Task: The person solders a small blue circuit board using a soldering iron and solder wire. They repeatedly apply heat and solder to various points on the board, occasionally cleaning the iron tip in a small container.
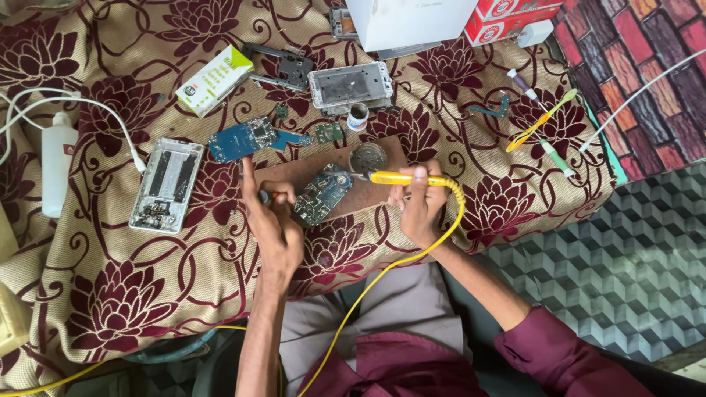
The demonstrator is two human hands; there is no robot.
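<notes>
My right hand [419, 206] grips a yellow soldering iron [401, 178], its tip pointing left at a blue circuit board [321, 194] that lies on a brown board [309, 170]. A yellow cable [382, 276] runs from the iron down toward my lap. My left hand [272, 220] is just left of the circuit board, index finger stretched up, fingers closed on a small dark tool with an orange band [266, 196]. A round tin of metal wool [368, 156] sits just above the iron's tip.
On the maroon flowered cloth [110, 279] lie an opened phone [167, 184], a phone frame [351, 86], another blue board [246, 138], a green-white box [215, 79], a white bottle [57, 163], a small jar [357, 116], brushes [540, 121] and white and red boxes at the back.
</notes>
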